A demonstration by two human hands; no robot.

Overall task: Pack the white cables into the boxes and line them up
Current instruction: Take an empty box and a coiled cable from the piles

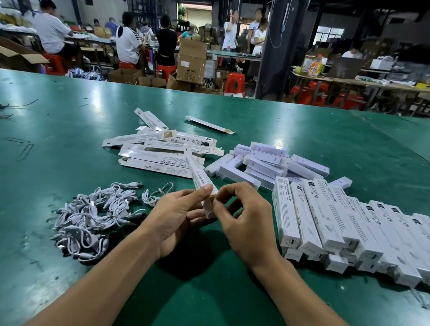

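One long white box [200, 172] is held above the green table [57, 130]. Its long axis runs away from the body, near end toward the fingers. That near end is gripped by the left hand [176, 219], thumb on top. The end flap [209, 210], not yet tucked, is pinched by the right hand [245, 221]. The white cables [91, 217] are heaped just left of the left hand, so that hand is judged nearer for a fetch. Packed boxes [345, 224] are lined up to the right.
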